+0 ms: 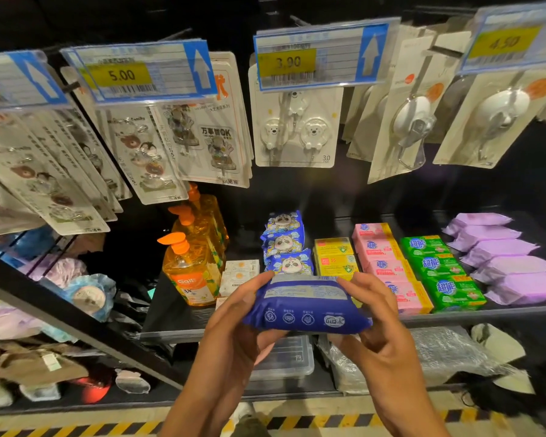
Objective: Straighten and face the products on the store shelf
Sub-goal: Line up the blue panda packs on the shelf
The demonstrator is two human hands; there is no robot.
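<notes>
One dark blue soft plastic wipes pack [306,305] sits in mid-air just in front of the black metal shelf [171,313], gripped at both ends. The left hand [234,316] curls round its left end and the right hand [380,313] round its right end. Its long axis runs left to right, and the face with a row of white icons is turned toward the person. Right behind it, three blue-and-white panda-printed packs [284,244] line up front to back. To their left stand three orange pump bottles [186,272] and some small white cartons [240,274]. To their right lie two yellow boxes [334,247], four pink soap boxes [377,249] as far as I can count, three green soap boxes [432,263] and five lilac soft packs [505,250]. The held pack and right hand cover part of the front yellow and pink boxes. Carded hooks [297,134] hang above under yellow price tags [286,63]
</notes>
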